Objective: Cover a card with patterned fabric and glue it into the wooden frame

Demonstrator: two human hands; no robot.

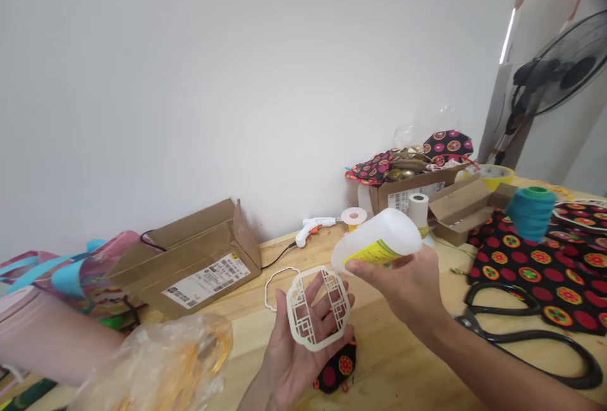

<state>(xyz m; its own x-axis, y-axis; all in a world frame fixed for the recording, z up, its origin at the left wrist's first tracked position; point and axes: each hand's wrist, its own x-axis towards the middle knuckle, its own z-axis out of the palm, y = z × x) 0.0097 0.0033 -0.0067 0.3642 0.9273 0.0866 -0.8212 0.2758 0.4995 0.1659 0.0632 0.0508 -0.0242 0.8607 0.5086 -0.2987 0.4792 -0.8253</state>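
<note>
A cream lattice frame [294,310] with a scalloped outline rests against the palm and fingers of my left hand [296,360]. The thumb stands at its left edge. My right hand [412,284] is wrapped round a white squeeze bottle [384,234] with a yellow label. That bottle is tilted, its base up to the right and its lower end toward the frame; I cannot make out the tip. Below my left hand lies a piece of black patterned fabric [339,367], partly covered. A thin cream outline ring [268,288] lies on the wooden table behind the left thumb.
Black-handled scissors [526,335] and patterned cloth [535,272] lie at right, with a teal thread spool [531,212]. A glue gun [317,227] sits by the wall. Cardboard boxes [190,265], a plastic bag [161,360] and a pink cylinder [57,335] stand left.
</note>
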